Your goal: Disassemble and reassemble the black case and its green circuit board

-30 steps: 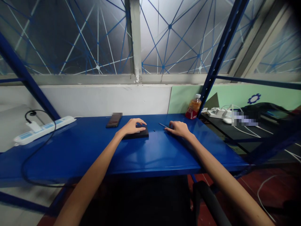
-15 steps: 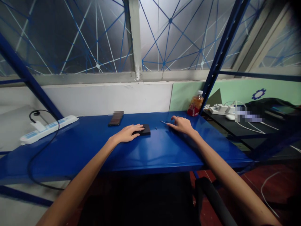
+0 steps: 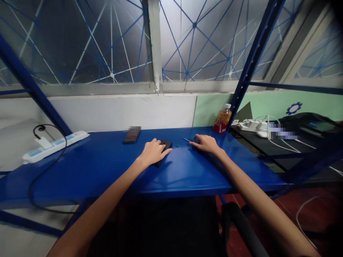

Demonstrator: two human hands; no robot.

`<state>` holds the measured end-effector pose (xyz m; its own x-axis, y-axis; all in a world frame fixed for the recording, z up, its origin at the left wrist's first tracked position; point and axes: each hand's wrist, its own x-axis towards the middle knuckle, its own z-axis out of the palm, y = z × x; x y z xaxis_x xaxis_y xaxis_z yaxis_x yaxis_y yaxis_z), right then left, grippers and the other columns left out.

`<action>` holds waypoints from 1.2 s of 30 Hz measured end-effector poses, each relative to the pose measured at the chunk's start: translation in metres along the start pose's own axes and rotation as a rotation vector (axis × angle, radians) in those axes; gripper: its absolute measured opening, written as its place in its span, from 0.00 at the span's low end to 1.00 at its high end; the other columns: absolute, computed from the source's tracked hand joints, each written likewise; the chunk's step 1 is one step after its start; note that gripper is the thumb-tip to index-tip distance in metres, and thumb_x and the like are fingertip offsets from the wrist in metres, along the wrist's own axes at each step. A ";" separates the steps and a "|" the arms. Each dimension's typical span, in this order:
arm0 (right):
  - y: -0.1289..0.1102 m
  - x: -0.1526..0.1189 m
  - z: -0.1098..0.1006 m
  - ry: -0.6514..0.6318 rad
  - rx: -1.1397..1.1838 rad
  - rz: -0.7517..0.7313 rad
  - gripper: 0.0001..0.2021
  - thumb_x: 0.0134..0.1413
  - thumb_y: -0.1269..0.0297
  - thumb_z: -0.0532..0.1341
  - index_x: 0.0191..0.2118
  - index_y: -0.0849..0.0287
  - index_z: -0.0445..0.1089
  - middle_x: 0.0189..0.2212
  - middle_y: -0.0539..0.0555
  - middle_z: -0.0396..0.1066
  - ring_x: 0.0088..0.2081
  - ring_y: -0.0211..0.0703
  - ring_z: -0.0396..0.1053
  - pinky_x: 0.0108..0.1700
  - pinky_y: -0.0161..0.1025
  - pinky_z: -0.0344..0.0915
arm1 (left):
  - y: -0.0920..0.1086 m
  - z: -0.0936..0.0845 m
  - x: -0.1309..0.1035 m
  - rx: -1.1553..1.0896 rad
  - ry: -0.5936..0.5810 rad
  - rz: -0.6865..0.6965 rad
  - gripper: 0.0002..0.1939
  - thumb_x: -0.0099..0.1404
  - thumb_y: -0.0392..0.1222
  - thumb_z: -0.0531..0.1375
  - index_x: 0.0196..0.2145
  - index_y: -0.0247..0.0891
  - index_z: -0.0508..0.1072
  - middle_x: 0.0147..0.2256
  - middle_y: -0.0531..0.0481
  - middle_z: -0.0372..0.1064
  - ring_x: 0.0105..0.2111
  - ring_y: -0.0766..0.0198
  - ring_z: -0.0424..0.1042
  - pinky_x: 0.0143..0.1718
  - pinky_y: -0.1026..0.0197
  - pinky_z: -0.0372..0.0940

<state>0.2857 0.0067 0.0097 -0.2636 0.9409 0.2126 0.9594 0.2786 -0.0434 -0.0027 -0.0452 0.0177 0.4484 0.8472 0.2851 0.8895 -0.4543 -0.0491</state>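
A flat black box (image 3: 166, 143) lies at the middle of the blue table, turned at an angle. Over it is my left hand (image 3: 152, 152), fingers on its top and far side and thumb across its right part, gripping it. To the right, my right hand (image 3: 205, 143) rests at the tabletop with fingers curled, holding a thin metal rod-like tool (image 3: 186, 139) whose tip points left. Between the hands lie tiny dark pieces (image 3: 177, 146), too small to name.
On the blue table (image 3: 93, 171), a dark phone (image 3: 132, 135) lies behind my left hand. A white power strip (image 3: 56, 147) with a black cable is at the left, a bottle (image 3: 222, 118) at the back right. Chargers and cables cover the black table (image 3: 281, 150).
My left hand has shifted slightly right and nearer, its thumb now extended to the right. The black box has turned on the table. My right hand has barely moved.
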 end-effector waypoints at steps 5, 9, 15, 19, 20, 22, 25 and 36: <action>-0.001 0.000 -0.001 -0.004 -0.009 0.001 0.25 0.58 0.39 0.51 0.44 0.54 0.69 0.40 0.55 0.76 0.38 0.47 0.72 0.28 0.34 0.53 | -0.023 0.005 0.000 -0.115 -0.004 0.150 0.25 0.71 0.56 0.46 0.52 0.43 0.74 0.54 0.43 0.68 0.55 0.51 0.64 0.55 0.49 0.57; 0.000 0.001 0.001 -0.033 -0.017 -0.007 0.23 0.58 0.40 0.52 0.42 0.55 0.70 0.39 0.56 0.76 0.38 0.48 0.72 0.29 0.34 0.53 | -0.032 0.013 0.000 -0.220 -0.067 0.150 0.25 0.73 0.51 0.43 0.60 0.42 0.65 0.63 0.45 0.57 0.63 0.54 0.54 0.60 0.50 0.51; -0.003 0.002 0.006 -0.045 0.040 -0.019 0.19 0.57 0.48 0.55 0.48 0.53 0.68 0.38 0.54 0.76 0.38 0.47 0.72 0.28 0.34 0.51 | -0.011 0.017 0.001 -0.217 -0.057 -0.003 0.24 0.73 0.48 0.41 0.59 0.42 0.66 0.63 0.45 0.58 0.64 0.54 0.53 0.60 0.47 0.53; -0.008 0.003 0.009 -0.042 0.097 -0.044 0.18 0.57 0.52 0.57 0.50 0.53 0.67 0.37 0.52 0.76 0.37 0.45 0.72 0.28 0.34 0.51 | 0.002 0.021 0.003 -0.257 -0.058 -0.127 0.25 0.73 0.48 0.39 0.59 0.41 0.65 0.64 0.43 0.55 0.65 0.51 0.50 0.60 0.37 0.50; -0.009 0.003 0.010 -0.039 0.108 -0.051 0.17 0.57 0.52 0.57 0.49 0.53 0.67 0.36 0.52 0.76 0.37 0.45 0.71 0.28 0.34 0.51 | 0.004 0.022 0.003 -0.272 -0.063 -0.152 0.25 0.73 0.48 0.39 0.59 0.41 0.65 0.64 0.43 0.54 0.65 0.51 0.49 0.60 0.34 0.48; -0.011 0.004 0.010 -0.022 0.136 -0.070 0.15 0.57 0.53 0.57 0.47 0.54 0.68 0.36 0.52 0.76 0.37 0.44 0.71 0.30 0.34 0.53 | 0.006 0.022 0.004 -0.300 -0.079 -0.191 0.25 0.73 0.48 0.39 0.59 0.43 0.65 0.65 0.44 0.53 0.66 0.49 0.47 0.59 0.31 0.45; -0.018 0.002 0.007 0.035 0.197 -0.119 0.14 0.59 0.55 0.56 0.45 0.55 0.70 0.37 0.53 0.75 0.37 0.42 0.71 0.33 0.34 0.56 | 0.007 0.022 0.004 -0.324 -0.080 -0.212 0.25 0.73 0.48 0.39 0.59 0.45 0.66 0.65 0.45 0.53 0.66 0.47 0.46 0.59 0.28 0.43; -0.065 -0.024 -0.001 -0.011 0.158 -0.266 0.13 0.60 0.56 0.56 0.42 0.56 0.73 0.37 0.55 0.75 0.38 0.43 0.71 0.34 0.33 0.57 | -0.001 0.028 0.007 -0.269 -0.016 -0.322 0.23 0.73 0.47 0.41 0.56 0.42 0.68 0.64 0.42 0.54 0.66 0.45 0.47 0.59 0.26 0.41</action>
<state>0.2295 -0.0337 0.0080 -0.5053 0.8329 0.2260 0.8294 0.5410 -0.1395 0.0023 -0.0313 -0.0068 0.1548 0.9609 0.2296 0.9306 -0.2199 0.2925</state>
